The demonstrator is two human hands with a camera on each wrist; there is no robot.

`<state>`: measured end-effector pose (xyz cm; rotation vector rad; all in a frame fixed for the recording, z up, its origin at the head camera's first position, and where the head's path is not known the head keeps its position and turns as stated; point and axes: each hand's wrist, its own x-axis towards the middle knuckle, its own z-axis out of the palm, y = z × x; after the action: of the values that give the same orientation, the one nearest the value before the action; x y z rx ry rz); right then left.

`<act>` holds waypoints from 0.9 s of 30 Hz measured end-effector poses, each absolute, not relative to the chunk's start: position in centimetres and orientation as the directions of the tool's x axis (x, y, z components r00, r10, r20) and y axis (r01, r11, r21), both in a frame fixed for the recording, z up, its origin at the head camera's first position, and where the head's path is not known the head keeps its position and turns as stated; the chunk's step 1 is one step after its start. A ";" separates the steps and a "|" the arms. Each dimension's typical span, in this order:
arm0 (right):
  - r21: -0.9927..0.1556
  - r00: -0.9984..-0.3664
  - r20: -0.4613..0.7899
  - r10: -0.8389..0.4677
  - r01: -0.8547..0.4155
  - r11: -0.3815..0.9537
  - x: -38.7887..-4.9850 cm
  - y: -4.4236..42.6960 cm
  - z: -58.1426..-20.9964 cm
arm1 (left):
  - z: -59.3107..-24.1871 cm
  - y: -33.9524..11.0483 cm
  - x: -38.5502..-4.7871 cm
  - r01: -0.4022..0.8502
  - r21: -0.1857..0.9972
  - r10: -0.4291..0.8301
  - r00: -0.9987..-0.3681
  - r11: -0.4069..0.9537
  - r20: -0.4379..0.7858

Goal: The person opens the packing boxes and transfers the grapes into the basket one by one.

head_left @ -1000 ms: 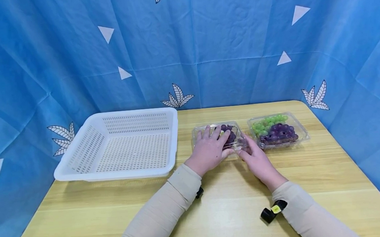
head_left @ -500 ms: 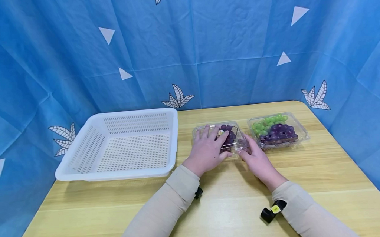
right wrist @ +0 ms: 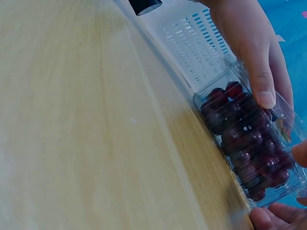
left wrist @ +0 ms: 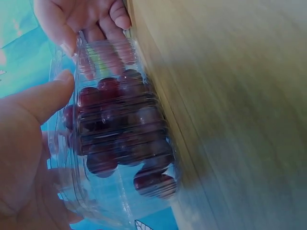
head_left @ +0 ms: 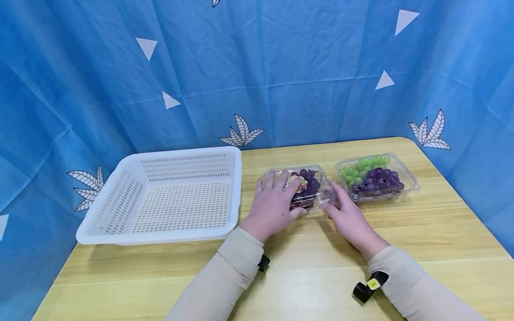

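A clear plastic clamshell box (head_left: 317, 166) of dark purple grapes (head_left: 311, 184) sits on the table. My left hand (head_left: 270, 206) lies over its lid's left part with the fingers spread and nearly straight. Beside the index finger shows a colourful sticker (head_left: 301, 182). My right hand (head_left: 350, 221) grips the box's right end, thumb at the near corner and fingers around the side. In the left wrist view the lid's rim (left wrist: 76, 143) looks down on the base, and the right fingers (left wrist: 115, 36) show at the far end. The lid's left part is covered by my left hand.
A second clear box (head_left: 410, 181) with green grapes (head_left: 357, 168) and purple grapes (head_left: 378, 178) stands just right of my right hand. At left is a white slotted plastic basket (head_left: 154, 237). A blue curtain (head_left: 298, 112) hangs behind the wooden table (head_left: 312, 287).
My left hand has slid a little left and toward me across the lid, uncovering more of the sticker. The right hand keeps its grip, and the box stays in place.
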<state>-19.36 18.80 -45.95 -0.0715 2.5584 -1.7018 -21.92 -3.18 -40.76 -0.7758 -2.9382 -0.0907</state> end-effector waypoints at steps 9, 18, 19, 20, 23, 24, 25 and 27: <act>-0.913 -0.997 -0.032 -0.065 0.002 0.409 -19.4 18.8 -46.0 | -41.0 -3.9 -21.7 0.463 0.093 0.454 -0.886 0.882 0.097; -0.920 -0.995 -0.062 -0.079 0.027 0.391 -19.4 18.9 -45.9 | -41.3 -4.4 -21.8 0.441 0.141 0.428 -0.897 0.886 0.111; -0.920 -0.995 -0.064 -0.079 0.028 0.391 -19.4 18.9 -45.8 | -41.3 -4.4 -21.8 0.439 0.143 0.426 -0.898 0.887 0.111; -0.921 -0.995 -0.066 -0.078 0.030 0.389 -19.4 18.9 -45.8 | -41.3 -4.5 -21.8 0.439 0.145 0.426 -0.898 0.887 0.111; -0.923 -0.995 -0.068 -0.076 0.034 0.383 -19.4 18.8 -45.8 | -41.4 -4.6 -21.8 0.441 0.148 0.427 -0.897 0.885 0.115; -0.924 -0.995 -0.069 -0.077 0.035 0.381 -19.4 18.8 -45.7 | -41.4 -4.6 -21.8 0.441 0.148 0.428 -0.896 0.885 0.116; -0.925 -0.995 -0.070 -0.075 0.037 0.379 -19.4 18.8 -45.7 | -41.4 -4.6 -21.8 0.443 0.152 0.428 -0.896 0.884 0.118; -0.925 -0.995 -0.071 -0.072 0.039 0.377 -19.4 18.8 -45.7 | -41.5 -4.6 -21.8 0.445 0.159 0.430 -0.895 0.881 0.120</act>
<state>-19.42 18.81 -45.74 -0.0302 2.5231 -1.6997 -21.77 -4.64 -41.51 -0.6917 -2.9681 -0.2800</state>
